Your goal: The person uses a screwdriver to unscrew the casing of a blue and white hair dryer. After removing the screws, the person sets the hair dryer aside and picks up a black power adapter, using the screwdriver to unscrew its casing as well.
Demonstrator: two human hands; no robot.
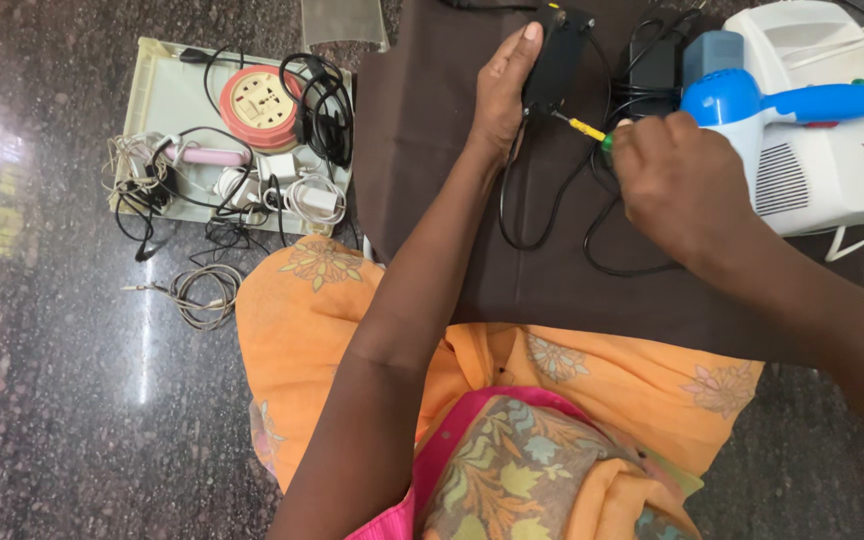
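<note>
Black adapter box [556, 55] lies on a dark brown cloth [552, 270], near the cloth's far edge, with its thin black cord [527, 215] looping back toward the person. The left hand [502, 90] is pressed along the box's left side, thumb stretched up beside it, holding it steady. The right hand [667, 175] is closed around a small screwdriver [584, 128] with a yellow and green handle, and its metal tip reaches the box's lower right edge.

The cloth is spread over a dark, polished stone floor [52, 400] that throws back bright window glare at the left (the person sits on this floor, an orange flowered garment [332, 300] covering the lap). Also on the cloth, just beyond the right hand, sit a second black adapter [652, 70] with tangled cords, a blue hair dryer [752, 100] and a white machine [832, 150] with a vented side; the dryer lies against the machine.

Left of the cloth a shallow pale green tray [157, 90] rests on the floor. It holds a round red and cream extension socket [262, 105], a pink tube-shaped gadget [212, 155], white chargers [317, 197] with coiled white cables, and loose black wires [322, 110] spilling over its rim. A grey coiled cable [207, 290] lies on the floor just in front of the tray.
</note>
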